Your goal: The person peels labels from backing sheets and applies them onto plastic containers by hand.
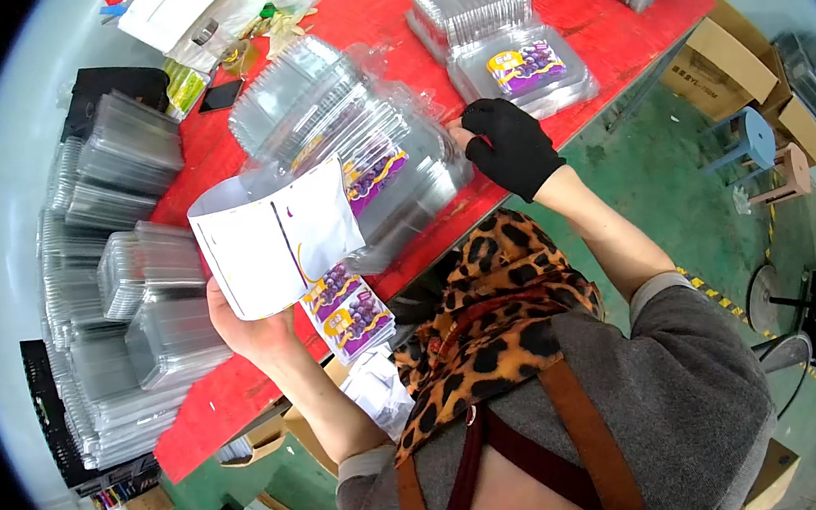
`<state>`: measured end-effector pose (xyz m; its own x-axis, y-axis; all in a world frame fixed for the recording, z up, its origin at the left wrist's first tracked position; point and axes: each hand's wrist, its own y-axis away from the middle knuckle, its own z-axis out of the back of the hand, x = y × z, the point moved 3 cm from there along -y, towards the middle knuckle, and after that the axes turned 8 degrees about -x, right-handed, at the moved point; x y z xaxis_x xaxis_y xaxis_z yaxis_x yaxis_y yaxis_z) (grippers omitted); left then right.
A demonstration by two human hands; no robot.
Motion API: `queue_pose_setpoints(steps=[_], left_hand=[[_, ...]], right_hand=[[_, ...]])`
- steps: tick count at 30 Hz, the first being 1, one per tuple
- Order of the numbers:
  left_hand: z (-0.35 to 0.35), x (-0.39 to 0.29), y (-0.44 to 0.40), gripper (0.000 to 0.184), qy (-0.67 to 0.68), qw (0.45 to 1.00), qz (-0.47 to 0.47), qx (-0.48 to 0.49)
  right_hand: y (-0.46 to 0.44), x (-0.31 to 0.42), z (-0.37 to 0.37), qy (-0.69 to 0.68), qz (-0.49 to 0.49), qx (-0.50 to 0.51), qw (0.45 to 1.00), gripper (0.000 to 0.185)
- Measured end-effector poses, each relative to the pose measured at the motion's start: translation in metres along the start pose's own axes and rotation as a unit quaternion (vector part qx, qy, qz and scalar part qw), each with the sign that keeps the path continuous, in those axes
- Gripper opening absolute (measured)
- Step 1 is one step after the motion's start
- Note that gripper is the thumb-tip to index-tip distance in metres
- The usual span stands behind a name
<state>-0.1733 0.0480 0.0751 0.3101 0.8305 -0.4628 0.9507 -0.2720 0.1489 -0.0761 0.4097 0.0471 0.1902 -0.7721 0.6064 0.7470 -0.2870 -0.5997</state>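
My left hand (253, 323) is closed on the lower left edge of a curled white sheet of label paper (275, 235), its blank side facing up. Below it, a stack of purple grape labels (352, 319) lies at the table's near edge. Clear plastic clamshell containers (414, 219) bearing a grape label (376, 178) rest in front of me, partly covered by the sheet. My right hand (514, 147), in a black fingerless glove, has its fingers curled together at the right rim of these containers. What its fingertips hold, if anything, is hidden.
More labelled clear containers (528, 70) stand on the red table (602, 16) beyond my right hand. Tall stacks of clear containers (90, 291) line the left side. A phone (220, 96) lies at the back. Cardboard boxes (723, 63) and a blue stool (749, 140) stand right.
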Motion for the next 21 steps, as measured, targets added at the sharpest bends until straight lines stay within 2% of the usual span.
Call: queue_pose_setpoints(steps=[4,7,10,11,13,16,17,20,21], left_hand=[[0.017,0.000,-0.002,0.046,-0.032,0.999,-0.023,0.014],[0.016,0.004,0.001,0.045,-0.045,0.998,-0.040,-0.032],[-0.006,0.013,0.013,0.039,-0.040,0.998,-0.020,-0.049],[-0.012,0.017,0.019,0.040,-0.083,0.990,-0.058,-0.097],[-0.021,0.025,0.030,0.042,-0.165,0.958,-0.135,-0.192],[-0.029,0.034,0.042,0.047,-0.088,0.990,-0.046,-0.096],[-0.030,0.037,0.049,0.051,-0.120,0.983,-0.076,-0.120],[-0.027,0.049,0.069,0.048,-0.149,0.958,-0.144,-0.200],[-0.031,0.056,0.073,0.051,-0.146,0.960,-0.154,-0.183]], right_hand=[[0.000,-0.002,0.000,-0.017,-0.008,0.013,1.000,0.016],[0.001,-0.013,-0.006,-0.024,0.010,-0.004,1.000,0.017],[-0.004,-0.026,-0.005,-0.043,-0.052,0.073,0.995,0.022],[-0.005,-0.027,-0.005,-0.117,-0.094,0.065,0.987,0.024],[-0.006,-0.028,-0.005,-0.259,-0.175,0.050,0.949,0.027],[-0.013,-0.020,0.006,-0.355,-0.302,0.109,0.878,0.030],[-0.013,-0.019,0.006,-0.390,-0.305,0.109,0.862,0.032],[-0.010,-0.012,0.007,-0.451,-0.353,0.112,0.812,0.037],[-0.009,-0.012,0.007,-0.476,-0.349,0.125,0.798,0.043]])
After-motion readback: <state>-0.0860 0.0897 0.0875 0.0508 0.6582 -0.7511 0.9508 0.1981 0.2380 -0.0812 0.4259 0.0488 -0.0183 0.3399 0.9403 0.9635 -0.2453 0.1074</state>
